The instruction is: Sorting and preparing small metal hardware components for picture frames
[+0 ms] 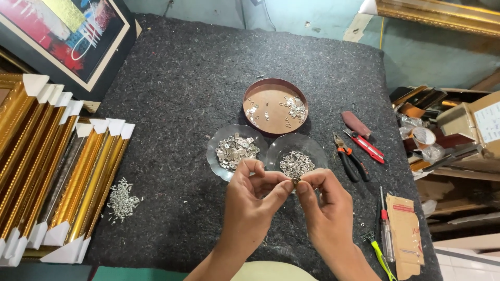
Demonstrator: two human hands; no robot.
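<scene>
We find a small metal fitting (296, 180) pinched between both grips: left hand (253, 200) at its 9 o'clock, right hand (324, 200) at 3, equally near, above the table (172, 104).

Two clear glass dishes of small metal hardware (237, 150) (297, 156) at twelve o'clock; one round brown tin lid (275, 106) beyond. At three o'clock: one pair of red-handled pliers (350, 158), one red utility knife (364, 145), one screwdriver (386, 231). Gold picture frames (57, 161) at nine o'clock, perhaps seven.
</scene>
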